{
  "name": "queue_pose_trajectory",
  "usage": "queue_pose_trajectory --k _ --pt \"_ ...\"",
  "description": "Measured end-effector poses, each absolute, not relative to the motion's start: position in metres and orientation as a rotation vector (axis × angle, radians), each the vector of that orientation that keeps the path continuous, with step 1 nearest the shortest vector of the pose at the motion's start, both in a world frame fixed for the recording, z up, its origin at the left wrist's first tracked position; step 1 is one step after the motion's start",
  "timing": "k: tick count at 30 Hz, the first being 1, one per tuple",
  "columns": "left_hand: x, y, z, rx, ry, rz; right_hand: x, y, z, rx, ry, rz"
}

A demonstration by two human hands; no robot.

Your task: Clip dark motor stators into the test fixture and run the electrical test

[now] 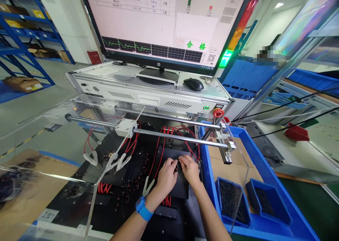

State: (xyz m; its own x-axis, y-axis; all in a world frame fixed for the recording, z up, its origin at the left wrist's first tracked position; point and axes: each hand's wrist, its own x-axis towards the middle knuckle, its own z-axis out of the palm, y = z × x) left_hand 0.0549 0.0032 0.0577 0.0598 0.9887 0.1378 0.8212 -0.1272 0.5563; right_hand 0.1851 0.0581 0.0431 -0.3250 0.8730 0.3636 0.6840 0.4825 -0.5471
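My left hand (166, 177) and my right hand (189, 169) are side by side on a black fixture plate (182, 188), fingers curled together over a small dark part (176, 168) between them. Red test leads (185, 138) run down from a steel rail (172, 136) to the spot where my fingers work. A blue wristband (144, 208) sits on my left wrist. White alligator clips (120, 161) hang loose to the left of my hands, and one more clip (147, 187) lies just beside my left wrist.
A white test instrument (148, 96) with a red emergency button (218, 112) stands behind, carrying a monitor (164, 22) and a mouse (193, 84). A blue tray (265, 198) at right holds two small bins of dark parts. A clear acrylic guard (66, 156) spans the left.
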Motion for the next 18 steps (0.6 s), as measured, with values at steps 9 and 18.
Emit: queue_pose_trajectory --k 9,18 --pt "0.057 0.002 0.057 1.952 1.858 0.839 0.166 0.065 0.055 -1.164 -2.178 0.504" --pt "0.044 0.005 0.056 2.0 1.881 0.881 0.168 0.072 0.076 -1.109 -2.416 0.493"
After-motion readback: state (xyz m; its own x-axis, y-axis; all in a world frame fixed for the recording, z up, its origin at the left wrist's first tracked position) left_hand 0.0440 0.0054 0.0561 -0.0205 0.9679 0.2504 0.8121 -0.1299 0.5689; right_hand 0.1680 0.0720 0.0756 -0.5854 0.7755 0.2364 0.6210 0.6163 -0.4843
